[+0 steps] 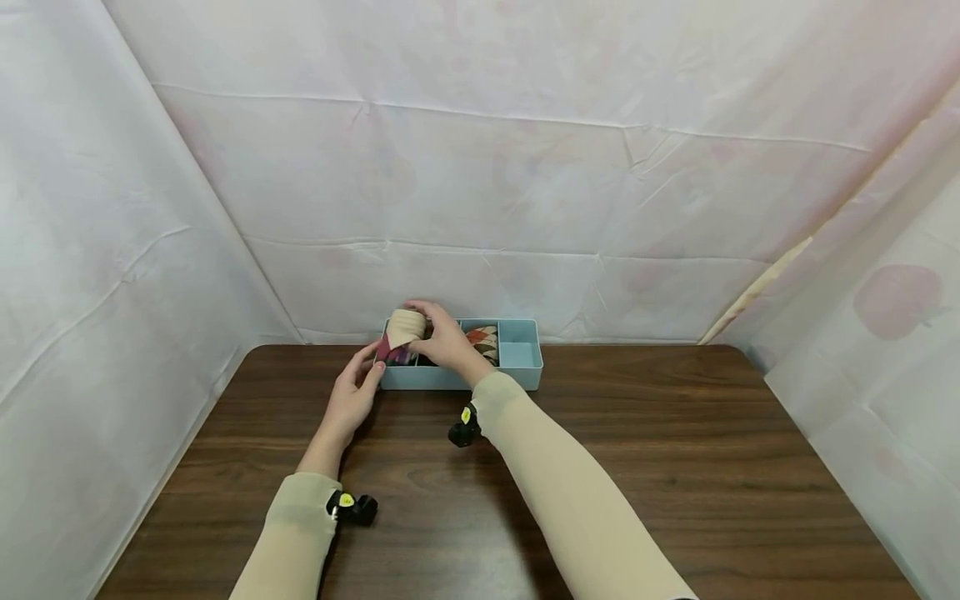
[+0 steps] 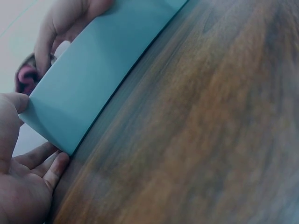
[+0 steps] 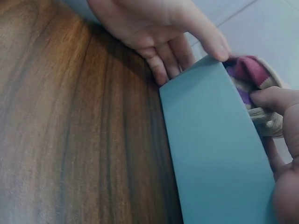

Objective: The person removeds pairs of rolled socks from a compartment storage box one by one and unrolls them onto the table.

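Observation:
A light blue divided box (image 1: pixel 459 379) stands at the table's back edge. My left hand (image 1: pixel 351 400) holds its left end, the thumb at the upper front corner and the fingers against the end wall, as the right wrist view shows. My right hand (image 1: pixel 448 342) grips a folded sock (image 1: pixel 406 328) over the leftmost compartment; it has a ribbed cream cuff and dark red and purple parts. The right thumb presses into the sock's folds (image 3: pixel 252 70). Another patterned sock (image 1: pixel 483 342), orange, beige and dark, lies in a compartment further right. My right hand partly hides the compartments between.
The box's rightmost compartment (image 1: pixel 519 350) shows its bare bottom. The dark wooden tabletop (image 1: pixel 675 450) extends in front and to both sides. White curtains (image 1: pixel 480 183) hang close behind the box and at both sides.

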Tool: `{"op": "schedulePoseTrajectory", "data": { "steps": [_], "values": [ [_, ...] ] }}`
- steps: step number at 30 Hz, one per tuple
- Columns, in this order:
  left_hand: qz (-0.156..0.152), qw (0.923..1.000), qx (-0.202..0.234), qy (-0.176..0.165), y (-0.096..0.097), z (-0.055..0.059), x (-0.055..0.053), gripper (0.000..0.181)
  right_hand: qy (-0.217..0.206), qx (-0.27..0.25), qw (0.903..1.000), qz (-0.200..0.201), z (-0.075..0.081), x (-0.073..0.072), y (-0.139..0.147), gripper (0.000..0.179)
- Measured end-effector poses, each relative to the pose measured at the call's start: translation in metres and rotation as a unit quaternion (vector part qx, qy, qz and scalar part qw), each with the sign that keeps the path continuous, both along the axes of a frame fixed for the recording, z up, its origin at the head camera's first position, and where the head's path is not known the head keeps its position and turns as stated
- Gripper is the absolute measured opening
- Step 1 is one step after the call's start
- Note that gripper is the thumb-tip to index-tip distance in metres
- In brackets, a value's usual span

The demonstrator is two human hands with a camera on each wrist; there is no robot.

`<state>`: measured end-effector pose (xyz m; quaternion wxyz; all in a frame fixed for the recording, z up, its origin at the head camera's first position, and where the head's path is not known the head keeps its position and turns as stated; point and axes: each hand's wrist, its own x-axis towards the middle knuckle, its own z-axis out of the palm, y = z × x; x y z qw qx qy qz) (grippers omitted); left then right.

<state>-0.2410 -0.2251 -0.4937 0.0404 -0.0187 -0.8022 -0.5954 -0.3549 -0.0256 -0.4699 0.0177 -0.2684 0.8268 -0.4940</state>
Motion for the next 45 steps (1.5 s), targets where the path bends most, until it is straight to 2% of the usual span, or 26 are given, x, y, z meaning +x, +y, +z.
{"op": "schedulePoseTrajectory", "data": {
  "steps": [7,13,17,23,34,40,42,45],
  "values": [
    [-0.002,1.0,0.002,-0.009,0.002,-0.004,-0.002,0.052,-0.049,-0.069,0.9963,-0.012,0.006,0.004,0.015,0.071],
    [-0.006,1.0,0.0,-0.004,0.001,-0.003,-0.002,0.053,-0.097,-0.156,0.983,0.007,0.017,0.009,0.028,0.069],
    [-0.002,1.0,-0.007,-0.006,-0.003,-0.001,-0.001,0.053,-0.113,-0.192,0.9748,0.016,0.023,0.015,0.033,0.068],
    [-0.002,0.9999,-0.01,-0.011,-0.011,-0.003,-0.001,0.054,-0.116,-0.216,0.9691,0.022,0.027,0.028,0.04,0.067],
    [-0.007,0.9997,-0.024,-0.001,-0.019,-0.007,-0.005,0.055,-0.114,-0.256,0.9584,0.056,0.023,0.05,0.065,0.067],
    [-0.014,0.9991,-0.037,0.013,-0.036,-0.028,-0.023,0.057,-0.117,-0.257,0.9563,0.075,0.016,0.064,0.082,0.068],
    [-0.003,0.9985,-0.051,0.02,-0.041,-0.031,-0.026,0.057,-0.123,-0.26,0.9542,0.083,0.014,0.068,0.086,0.068],
    [0.031,0.9948,-0.088,0.039,-0.043,-0.021,-0.023,0.052,-0.137,-0.267,0.9493,0.094,0.011,0.072,0.091,0.068]
  ]
}}
